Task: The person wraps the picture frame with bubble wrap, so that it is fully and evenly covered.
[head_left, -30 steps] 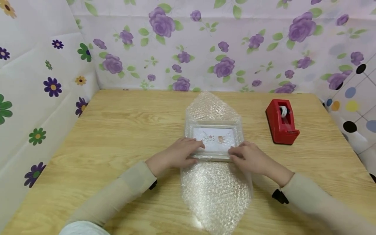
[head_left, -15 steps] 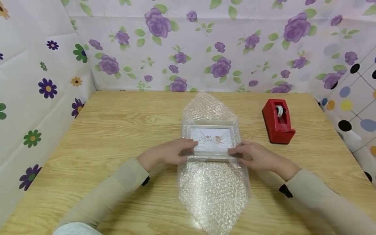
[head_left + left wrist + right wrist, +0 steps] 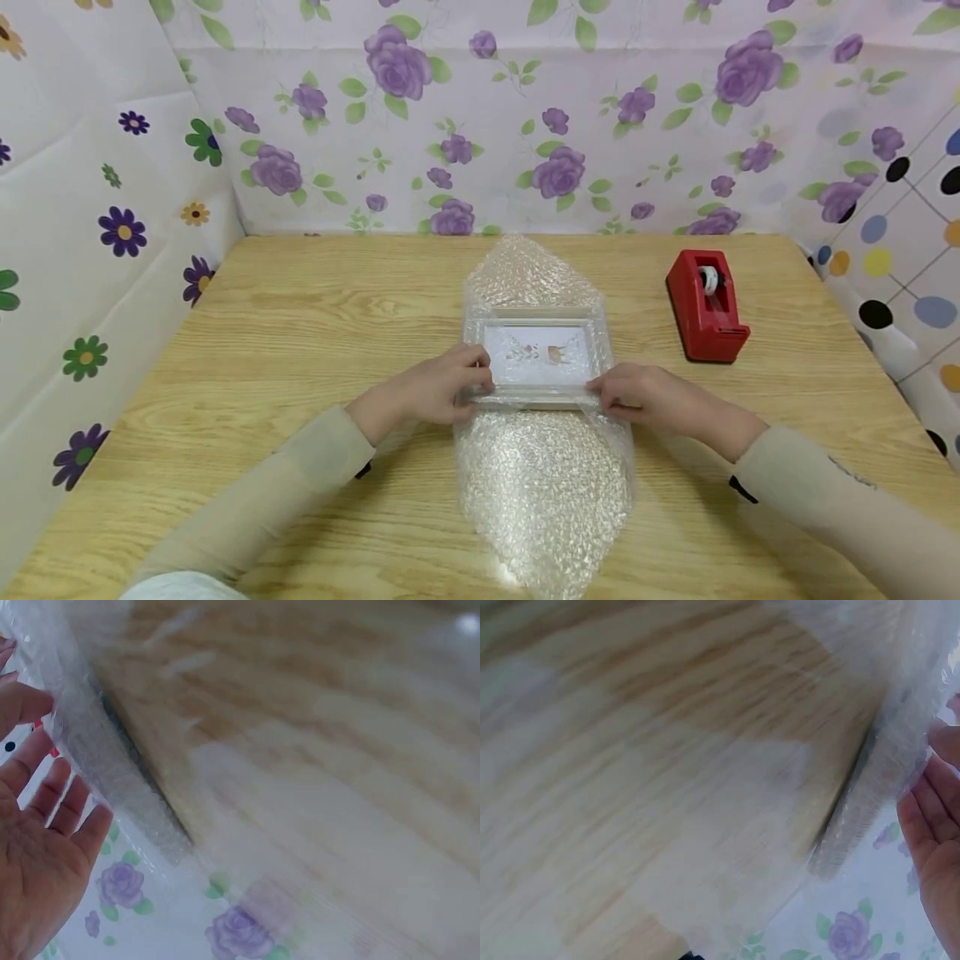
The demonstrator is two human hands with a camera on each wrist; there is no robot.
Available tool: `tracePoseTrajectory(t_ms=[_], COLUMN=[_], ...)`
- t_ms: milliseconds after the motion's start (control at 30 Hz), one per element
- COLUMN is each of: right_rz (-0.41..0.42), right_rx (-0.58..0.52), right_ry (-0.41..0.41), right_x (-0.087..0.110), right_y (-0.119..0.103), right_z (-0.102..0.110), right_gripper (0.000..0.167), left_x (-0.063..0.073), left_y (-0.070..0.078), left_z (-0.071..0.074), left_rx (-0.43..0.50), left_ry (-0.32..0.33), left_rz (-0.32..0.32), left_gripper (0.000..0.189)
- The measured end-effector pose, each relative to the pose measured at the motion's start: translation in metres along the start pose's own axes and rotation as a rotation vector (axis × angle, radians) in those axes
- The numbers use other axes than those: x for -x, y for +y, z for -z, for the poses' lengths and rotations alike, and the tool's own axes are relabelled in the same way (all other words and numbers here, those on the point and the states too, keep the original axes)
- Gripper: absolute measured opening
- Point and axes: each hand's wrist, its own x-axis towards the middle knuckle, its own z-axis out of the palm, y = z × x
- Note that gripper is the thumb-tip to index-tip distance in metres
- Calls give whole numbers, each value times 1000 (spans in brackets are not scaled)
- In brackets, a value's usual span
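A light-coloured picture frame (image 3: 536, 398) lies flat in clear bubble wrap (image 3: 547, 492), mid-table in the head view. Its white picture with small printed figures shows through the plastic. Pointed flaps of wrap spread out toward the back and front of the table. At the frame's near left corner my left hand (image 3: 431, 387) pinches the wrap with bent fingers. My right hand (image 3: 660, 404) pinches it at the near right corner. In the left wrist view, thumb and fingertips meet the edge of the wrap; the right wrist view shows only part of the hand beside it.
A red tape dispenser (image 3: 705, 308) with a roll of tape stands at the back right of the wooden table (image 3: 337, 308). A rose-patterned sheet (image 3: 300, 108) hangs behind the table, with patterned sheets at both sides.
My left fingers have drawn back from the picture to the frame's left edge and bent more. The right hand stays at its corner, its fingers closer together. The head view has shifted slightly.
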Motion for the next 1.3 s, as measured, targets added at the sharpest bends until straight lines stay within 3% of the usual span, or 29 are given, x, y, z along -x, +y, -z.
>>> tracePoseTrajectory(t_ms=[200,333,467,633,833,1133,1233,1300], right_rz=[38,86,103,48,21,-3,-14,-6], right_rx=[32,97,137,151,181,229,233,237], right_ry=[-17,-27,-56,-149,-183,-164,-145,-116], right_x=[6,11,15,16,19,26,29,31], right_y=[0,2,2,0,-2,-3,-3,-3], right_z=[-1,-2,-2,1,1,-5,-7,-9], right_gripper=[21,20,24,39,56,77,75,65], left_x=[4,9,14,17,24,30,31,32], left_y=[4,9,13,12,11,14,15,15], left_z=[-9,-12,-11,-6,-2,-7,-8,-9], left_rx=[-189,-240,-226,-187,-197,-305,-328,-327], left_ry=[97,148,160,92,-16,37,40,31], left_rz=[-103,-98,-85,-88,-93,-126,-144,-144], left_gripper=[26,20,11,10,40,43,45,47])
